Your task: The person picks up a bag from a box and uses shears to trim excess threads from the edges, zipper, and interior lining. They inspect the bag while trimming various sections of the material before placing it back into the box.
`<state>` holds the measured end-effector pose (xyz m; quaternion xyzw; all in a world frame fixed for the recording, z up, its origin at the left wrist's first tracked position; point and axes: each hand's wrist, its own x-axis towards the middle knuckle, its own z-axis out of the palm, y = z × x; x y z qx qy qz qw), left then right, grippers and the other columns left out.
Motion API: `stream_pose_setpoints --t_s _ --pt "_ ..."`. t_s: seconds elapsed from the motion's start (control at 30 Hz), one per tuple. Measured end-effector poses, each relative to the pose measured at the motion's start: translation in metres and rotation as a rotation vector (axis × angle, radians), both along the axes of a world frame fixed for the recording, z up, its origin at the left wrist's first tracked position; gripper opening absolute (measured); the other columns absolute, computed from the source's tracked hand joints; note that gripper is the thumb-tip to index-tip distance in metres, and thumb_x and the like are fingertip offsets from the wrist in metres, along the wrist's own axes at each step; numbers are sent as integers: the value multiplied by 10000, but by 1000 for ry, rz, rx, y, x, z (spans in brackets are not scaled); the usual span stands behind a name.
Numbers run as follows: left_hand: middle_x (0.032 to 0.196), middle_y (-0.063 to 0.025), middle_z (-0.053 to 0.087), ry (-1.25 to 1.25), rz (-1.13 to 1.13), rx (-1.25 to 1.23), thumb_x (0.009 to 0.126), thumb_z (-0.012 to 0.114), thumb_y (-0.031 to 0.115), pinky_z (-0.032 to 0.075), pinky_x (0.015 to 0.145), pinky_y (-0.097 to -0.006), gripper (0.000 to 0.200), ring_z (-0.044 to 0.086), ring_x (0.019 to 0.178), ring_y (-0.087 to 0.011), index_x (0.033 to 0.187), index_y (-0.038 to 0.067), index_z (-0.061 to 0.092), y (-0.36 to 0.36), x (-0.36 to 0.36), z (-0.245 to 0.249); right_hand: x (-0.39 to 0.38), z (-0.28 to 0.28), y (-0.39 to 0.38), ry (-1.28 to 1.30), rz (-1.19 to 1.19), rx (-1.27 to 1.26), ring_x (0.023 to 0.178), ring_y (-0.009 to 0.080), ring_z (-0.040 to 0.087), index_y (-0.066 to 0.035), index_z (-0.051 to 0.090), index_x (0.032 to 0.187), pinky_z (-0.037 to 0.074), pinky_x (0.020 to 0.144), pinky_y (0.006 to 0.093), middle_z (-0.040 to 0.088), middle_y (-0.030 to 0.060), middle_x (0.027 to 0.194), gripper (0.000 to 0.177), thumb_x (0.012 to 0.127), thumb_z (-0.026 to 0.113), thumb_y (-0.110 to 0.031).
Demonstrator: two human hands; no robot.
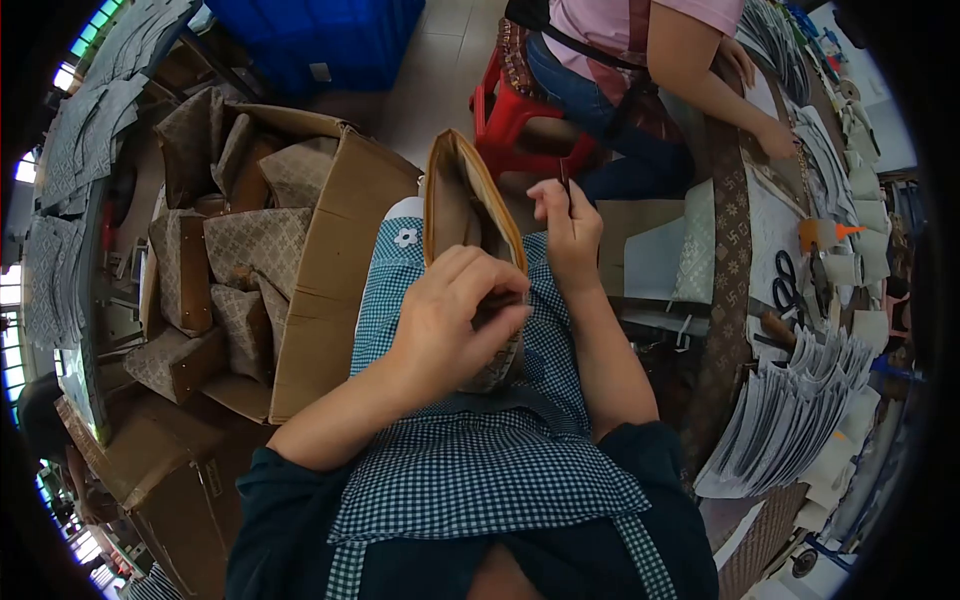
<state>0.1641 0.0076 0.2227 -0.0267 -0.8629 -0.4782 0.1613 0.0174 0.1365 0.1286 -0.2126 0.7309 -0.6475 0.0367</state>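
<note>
An open-topped bag [445, 195] with a tan-edged rim and beige inside stands on my lap, over a checked apron. My left hand [440, 315] is closed at its near rim, thumb and forefinger bent together at the edge. Whether a thread is also between those fingertips is too small to see. Just right of the bag, my right hand [572, 235] is raised, its fingers closed round a thin dark tool [564, 173] whose tip points up. The tool's kind does not show. My left hand and the rim hide the bag's lower part.
On the left, a cardboard box [320, 270] holds several patterned bag pieces. A person [610, 60] sits ahead on a red stool [515, 125]. Along the right, a workbench [733, 240] carries scissors [785, 280], an orange-tipped bottle [822, 235] and stacked grey pieces [790, 410].
</note>
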Motion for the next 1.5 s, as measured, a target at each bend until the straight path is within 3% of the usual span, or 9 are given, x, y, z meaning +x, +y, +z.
stream_pose_setpoints --t_s 0.1,0.2,0.37,0.47,0.5,0.6,0.83,1.33,1.5 --pt "969 -74 626 -78 -69 103 774 771 57 530 744 -279 317 633 829 -171 1062 23 642 -9 -4 -14 44 14 31 -207 62 -3 612 30 381 -2 630 1098 314 549 192 477 -39 752 387 1048 410 -317" --pt "1012 -90 632 -140 -158 20 801 753 96 527 807 -300 354 639 879 -181 1125 17 634 -27 -8 -29 83 23 56 -383 45 5 599 28 378 24 599 1184 317 536 199 479 -33 744 343 1033 417 -225" --pt "867 -51 648 -275 -201 202 830 734 79 510 749 -272 156 623 815 -136 941 -5 665 -39 -15 -28 117 28 68 -402 37 -76 607 14 392 17 591 1171 333 540 188 509 -43 749 298 1017 486 -216" --pt "863 -49 639 -156 -103 218 846 726 73 493 725 -252 138 603 788 -125 943 -4 665 -19 -15 -29 122 32 63 -314 116 -20 626 38 471 9 591 1127 380 557 205 566 -4 743 278 1008 526 -235" --pt "827 -62 627 -103 -82 235 849 719 92 491 665 -256 146 609 742 -137 945 -3 663 -12 -16 -30 122 36 57 -256 109 -8 628 50 495 8 590 1114 394 558 213 574 9 732 279 1006 535 -243" --pt "825 -51 620 -143 -8 445 873 705 98 486 659 -255 138 602 742 -125 951 -6 658 -2 -16 -37 111 50 57 -191 31 68 596 81 524 5 593 1028 415 538 237 575 28 698 270 997 566 -261" --pt "900 -35 600 -124 -47 433 918 668 77 433 752 -235 128 528 823 -100 981 -32 650 3 -5 -36 113 50 56 -163 74 183 569 136 542 -9 594 938 423 516 272 572 71 681 235 970 603 -242" --pt "922 -55 621 -121 -19 444 898 684 57 444 758 -238 127 551 835 -114 982 -37 664 6 -2 -40 116 52 48 -95 46 212 572 152 559 -13 590 939 437 519 281 585 76 701 202 966 612 -212" --pt "827 -55 634 -39 30 421 849 719 84 476 679 -254 147 592 757 -139 958 -4 674 10 -4 -44 117 53 48 -87 52 233 557 135 549 -11 589 931 428 511 268 581 68 687 202 972 607 -208"
